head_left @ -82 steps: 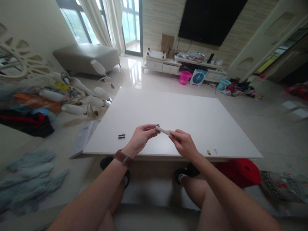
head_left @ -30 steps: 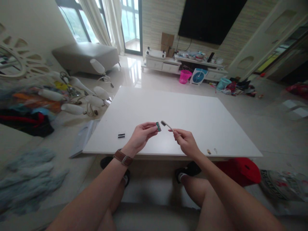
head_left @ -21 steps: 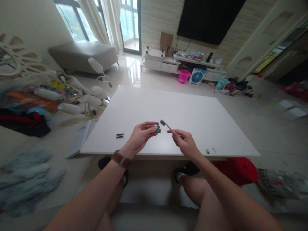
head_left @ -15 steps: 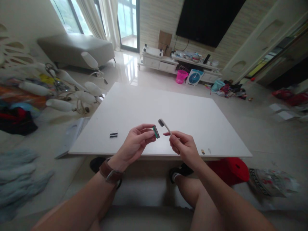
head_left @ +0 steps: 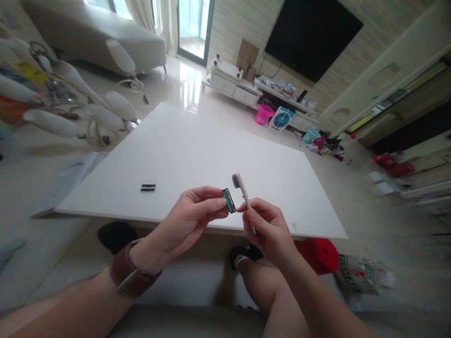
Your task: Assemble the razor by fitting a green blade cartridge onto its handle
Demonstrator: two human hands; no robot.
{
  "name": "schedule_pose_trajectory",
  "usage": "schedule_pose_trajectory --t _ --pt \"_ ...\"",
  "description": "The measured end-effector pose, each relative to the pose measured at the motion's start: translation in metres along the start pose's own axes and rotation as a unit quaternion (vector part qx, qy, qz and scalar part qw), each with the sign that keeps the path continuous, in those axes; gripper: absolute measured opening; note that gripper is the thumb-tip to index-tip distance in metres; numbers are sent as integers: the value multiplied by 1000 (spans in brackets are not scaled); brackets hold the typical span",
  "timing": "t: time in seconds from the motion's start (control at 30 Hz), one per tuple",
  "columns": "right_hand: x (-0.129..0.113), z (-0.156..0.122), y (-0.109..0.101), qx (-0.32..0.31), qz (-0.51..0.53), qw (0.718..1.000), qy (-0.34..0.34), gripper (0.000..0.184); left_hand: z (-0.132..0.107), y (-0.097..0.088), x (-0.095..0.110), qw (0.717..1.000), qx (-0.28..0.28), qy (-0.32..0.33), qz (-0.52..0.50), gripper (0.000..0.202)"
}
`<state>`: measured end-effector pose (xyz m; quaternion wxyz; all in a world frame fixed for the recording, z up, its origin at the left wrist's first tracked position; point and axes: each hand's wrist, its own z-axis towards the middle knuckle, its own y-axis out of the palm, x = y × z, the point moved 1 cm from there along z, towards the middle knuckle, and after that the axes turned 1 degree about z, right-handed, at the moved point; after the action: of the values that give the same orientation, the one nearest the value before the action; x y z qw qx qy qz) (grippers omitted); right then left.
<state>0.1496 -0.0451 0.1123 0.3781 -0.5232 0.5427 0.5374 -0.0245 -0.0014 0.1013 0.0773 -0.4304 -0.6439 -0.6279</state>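
Between the thumb and fingers of my left hand (head_left: pixel 202 206) is a small green-and-black strip (head_left: pixel 229 201), held at a tilt; it looks like a little circuit board, though its markings are too small to read. My right hand (head_left: pixel 266 220) grips a pale toothbrush (head_left: pixel 244 190) by the handle, its dark bristles up and facing left. The bristles are apart from the strip, slightly above and right of it. My right index fingertip is close to the strip's lower end. Two dark bars in a small clear piece (head_left: pixel 148 187) lie on the white table (head_left: pixel 207 150), left of my hands.
A small clear item (head_left: pixel 294 227) lies near the table's front edge at right. Below that edge stands a red roll-like object (head_left: pixel 322 256) beside a printed bag (head_left: pixel 364 273). A lamp with several white shades (head_left: pixel 118 107) rises at the left.
The view has shifted and tilted. My right hand and toothbrush have come closer to the strip, and the brush stands more upright. A small brownish piece near the right hand is no longer visible.
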Motion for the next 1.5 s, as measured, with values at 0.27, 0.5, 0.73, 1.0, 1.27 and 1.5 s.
schedule_pose_trajectory --t 0.27,0.5,0.73,1.0,1.27,1.5 --pt "2 -1 0 -11 4 1000 16 22 -4 3 3 1000 -20 -7 -1 11" --pt "3 -1 1 -17 10 999 26 24 -4 3 1 999 -28 -19 -21 16" --pt "5 -1 0 -28 6 999 26 21 -7 5 3 999 -33 -24 -36 12" --pt "5 -1 -3 -26 -10 999 25 24 -7 5 4 998 -29 -19 -48 11" --pt "4 0 -4 -30 -13 999 20 23 -7 4 5 999 -24 -15 -43 11" --pt "5 0 -5 -23 -16 999 24 24 -6 5 5 999 -20 -23 -42 13"
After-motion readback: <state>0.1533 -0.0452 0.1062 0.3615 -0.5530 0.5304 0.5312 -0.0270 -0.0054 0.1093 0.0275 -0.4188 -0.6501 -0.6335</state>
